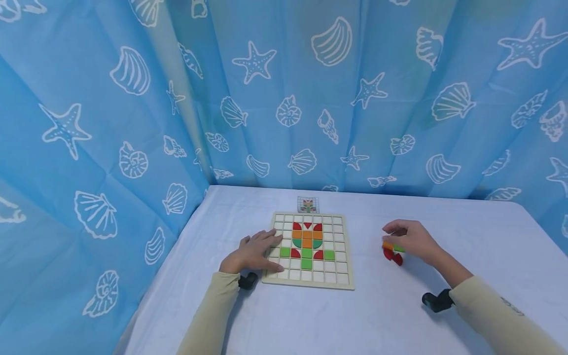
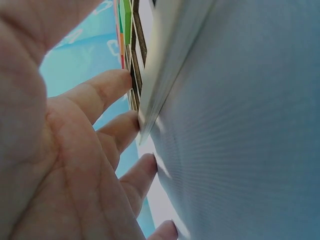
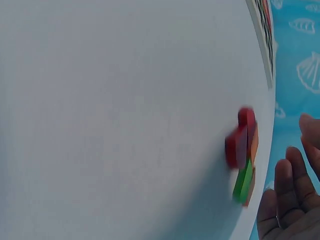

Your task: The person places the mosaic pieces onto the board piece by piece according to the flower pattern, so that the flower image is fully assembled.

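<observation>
A square board (image 1: 306, 284) with a grid of white cells lies on the table, bearing a tulip pattern of red, orange and green tiles. My left hand (image 1: 254, 254) rests at its left side with fingers spread. In the left wrist view, fingertips touch the board's edge (image 2: 167, 65) and the cloth beside it. To the right of the board, my right hand (image 1: 412, 241) hovers over a small cluster of loose tiles: red (image 1: 388, 254), orange (image 1: 388, 245) and green (image 1: 398, 248). Its fingers are loosely bent, and the right wrist view shows nothing between them and the thumb.
A small pattern card (image 1: 308, 204) with a matching tulip picture lies just behind the board. White cloth (image 1: 368, 320) covers the table. A blue curtain (image 1: 284, 59) with shells and starfish hangs along the back and left.
</observation>
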A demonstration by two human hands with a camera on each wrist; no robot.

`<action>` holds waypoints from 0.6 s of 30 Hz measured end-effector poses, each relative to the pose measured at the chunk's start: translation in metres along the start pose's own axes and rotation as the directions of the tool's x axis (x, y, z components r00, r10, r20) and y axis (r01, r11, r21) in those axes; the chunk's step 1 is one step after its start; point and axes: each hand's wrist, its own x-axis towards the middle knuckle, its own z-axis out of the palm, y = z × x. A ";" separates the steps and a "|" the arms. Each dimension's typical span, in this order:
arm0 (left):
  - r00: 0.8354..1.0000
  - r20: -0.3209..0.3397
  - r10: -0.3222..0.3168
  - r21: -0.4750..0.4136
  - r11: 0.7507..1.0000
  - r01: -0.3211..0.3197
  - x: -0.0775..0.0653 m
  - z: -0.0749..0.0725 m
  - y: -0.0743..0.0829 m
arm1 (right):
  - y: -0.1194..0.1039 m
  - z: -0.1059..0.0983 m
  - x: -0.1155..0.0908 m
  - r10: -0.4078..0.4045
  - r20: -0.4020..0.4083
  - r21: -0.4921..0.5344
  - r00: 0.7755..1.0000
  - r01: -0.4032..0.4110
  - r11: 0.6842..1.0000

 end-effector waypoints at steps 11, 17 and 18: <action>1.000 0.009 -0.008 -0.014 1.000 0.008 -0.001 0.003 -0.001 | 0.028 -0.009 0.004 0.067 -0.027 -0.029 0.997 -0.068 0.997; 1.000 -0.001 0.019 -0.011 1.000 -0.019 0.000 0.002 -0.002 | 0.035 -0.009 0.010 0.080 -0.007 -0.055 0.997 -0.080 0.995; 1.000 -0.002 0.018 -0.009 1.000 -0.018 0.001 0.001 -0.003 | 0.035 -0.009 0.012 0.081 -0.007 -0.060 0.997 -0.082 0.995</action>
